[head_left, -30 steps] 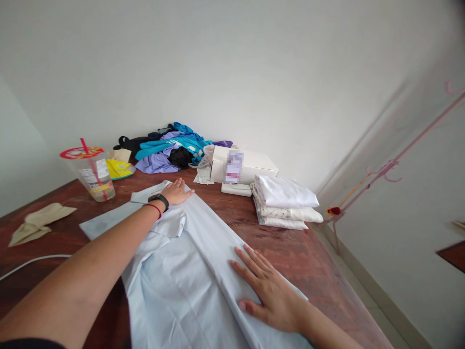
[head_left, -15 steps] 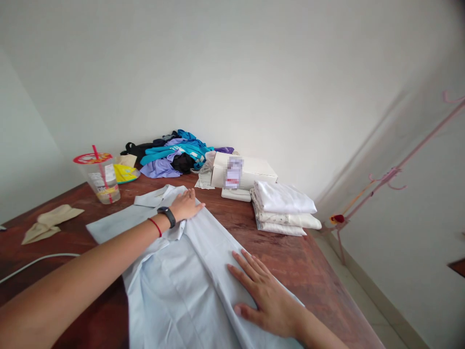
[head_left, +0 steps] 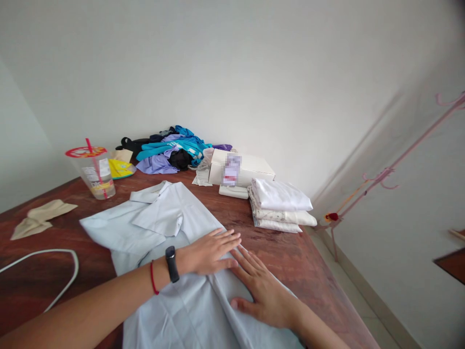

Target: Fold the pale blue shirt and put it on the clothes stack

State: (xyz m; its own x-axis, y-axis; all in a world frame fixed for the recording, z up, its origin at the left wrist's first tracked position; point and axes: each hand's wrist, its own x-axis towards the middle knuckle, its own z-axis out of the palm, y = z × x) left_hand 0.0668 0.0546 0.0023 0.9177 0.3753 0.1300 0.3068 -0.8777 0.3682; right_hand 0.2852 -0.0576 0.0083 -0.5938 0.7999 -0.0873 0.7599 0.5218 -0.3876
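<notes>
A pale blue short-sleeved shirt [head_left: 170,310] lies spread on the dark wooden table [head_left: 290,261], its collar towards the wall and its right side folded inward. My left hand [head_left: 210,249], with a black band and a red string at the wrist, rests flat on the shirt near the folded right edge, fingers stretched out. Just beside it, my right hand [head_left: 263,288] lies flat on the same folded edge with its fingers spread. The fingertips of both hands nearly meet. The shirt's lower end runs out of the frame.
Folded white clothes [head_left: 281,206] are stacked at the right, next to a white box [head_left: 250,167]. Behind lies a heap of blue, purple and black clothes [head_left: 174,150]. A plastic cup with a red straw [head_left: 96,174], beige cloth [head_left: 43,218] and white cable [head_left: 74,266] are at the left.
My left hand has slid from near the collar down the folded edge to beside my right hand, uncovering the sleeve. The right hand has stayed on the shirt. The view has shifted slightly.
</notes>
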